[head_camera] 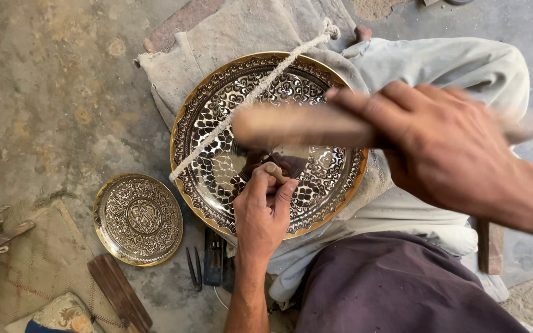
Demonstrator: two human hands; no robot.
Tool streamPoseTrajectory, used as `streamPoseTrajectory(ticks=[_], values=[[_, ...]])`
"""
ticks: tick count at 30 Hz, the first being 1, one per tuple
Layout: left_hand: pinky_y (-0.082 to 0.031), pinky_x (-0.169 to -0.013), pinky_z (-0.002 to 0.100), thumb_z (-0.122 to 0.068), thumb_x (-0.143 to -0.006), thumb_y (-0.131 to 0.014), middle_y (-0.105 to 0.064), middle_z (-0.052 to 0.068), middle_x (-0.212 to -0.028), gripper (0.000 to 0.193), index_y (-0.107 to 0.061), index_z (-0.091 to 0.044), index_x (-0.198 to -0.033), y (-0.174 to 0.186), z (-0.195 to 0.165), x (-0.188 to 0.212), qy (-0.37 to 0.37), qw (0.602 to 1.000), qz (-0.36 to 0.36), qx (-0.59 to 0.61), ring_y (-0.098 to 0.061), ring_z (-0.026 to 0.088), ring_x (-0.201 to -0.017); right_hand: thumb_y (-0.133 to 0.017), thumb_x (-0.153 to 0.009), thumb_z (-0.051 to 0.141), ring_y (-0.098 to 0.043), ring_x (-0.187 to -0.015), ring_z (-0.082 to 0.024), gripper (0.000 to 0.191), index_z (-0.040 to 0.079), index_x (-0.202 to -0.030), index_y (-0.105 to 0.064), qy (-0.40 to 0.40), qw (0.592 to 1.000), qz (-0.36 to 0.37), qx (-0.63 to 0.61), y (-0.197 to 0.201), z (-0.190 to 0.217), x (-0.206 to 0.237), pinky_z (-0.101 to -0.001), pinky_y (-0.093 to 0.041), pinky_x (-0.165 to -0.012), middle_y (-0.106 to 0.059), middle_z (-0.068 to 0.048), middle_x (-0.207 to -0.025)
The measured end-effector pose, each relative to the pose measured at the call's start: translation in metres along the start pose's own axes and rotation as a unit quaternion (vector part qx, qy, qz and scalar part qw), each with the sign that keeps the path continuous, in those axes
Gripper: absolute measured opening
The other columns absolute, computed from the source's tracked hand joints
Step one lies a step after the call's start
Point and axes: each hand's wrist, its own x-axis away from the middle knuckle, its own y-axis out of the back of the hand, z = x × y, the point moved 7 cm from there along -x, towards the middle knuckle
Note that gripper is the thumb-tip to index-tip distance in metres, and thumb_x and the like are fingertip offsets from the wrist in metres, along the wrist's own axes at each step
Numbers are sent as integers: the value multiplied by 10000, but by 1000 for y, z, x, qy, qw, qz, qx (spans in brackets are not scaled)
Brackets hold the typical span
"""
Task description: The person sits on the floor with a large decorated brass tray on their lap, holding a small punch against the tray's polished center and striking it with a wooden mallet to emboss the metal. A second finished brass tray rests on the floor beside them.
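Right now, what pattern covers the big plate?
Dense engraved scroll and scale motifs, silvery-dark with a golden rim, on the big plate; head view.

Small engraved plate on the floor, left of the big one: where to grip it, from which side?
Judging by its pose, take the small engraved plate by its raised rim on the far-left edge, coming from the bare floor. It lies flat, so fingers must hook under the lip. Its right side is crowded by the large plate and dark tools.
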Motion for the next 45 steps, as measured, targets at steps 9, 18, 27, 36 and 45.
streamPoseTrajectory(ticks=[9,18,27,36,45], values=[[-619,-613,248,-181,-999,-709,-703,51,-914,233,-602,-5,-1108,0,2,0,13,1000,6,2,-719,115,-768,-658,-850,224,-654,-799,-218,766,324,-1579,-444,32,993,-8,113,13,11,-3,-371,-536,-688,-646,-12,-970],[-620,-609,264,-186,-999,-714,-705,72,-917,215,-595,-9,-1024,-1,-2,-1,0,1000,8,-12,-752,147,-767,-610,-939,230,-651,-773,-185,689,340,-1595,-431,-34,995,49,86,7,6,-2,-362,-527,-682,-653,-4,-979],[-613,-635,279,-196,-1006,-712,-707,70,-916,220,-608,-14,-1070,1,-4,-1,-5,1000,10,-15,-745,159,-762,-593,-942,186,-686,-807,-184,668,400,-1561,-461,-9,990,32,139,3,4,5,-386,-530,-729,-713,18,-1059],[-628,-643,280,-192,-1013,-701,-702,66,-924,216,-603,-21,-1102,0,-2,-1,-3,1000,12,3,-738,151,-778,-558,-950,196,-698,-810,-201,681,344,-1606,-450,-18,985,73,152,2,8,7,-375,-541,-684,-714,-14,-1068],[-621,-645,286,-191,-1006,-716,-715,75,-942,211,-616,-20,-1078,1,-1,0,8,1000,8,-11,-751,162,-792,-559,-926,175,-684,-805,-186,571,162,-1497,-535,-10,991,43,127,6,14,7,-352,-535,-723,-690,-35,-987]])
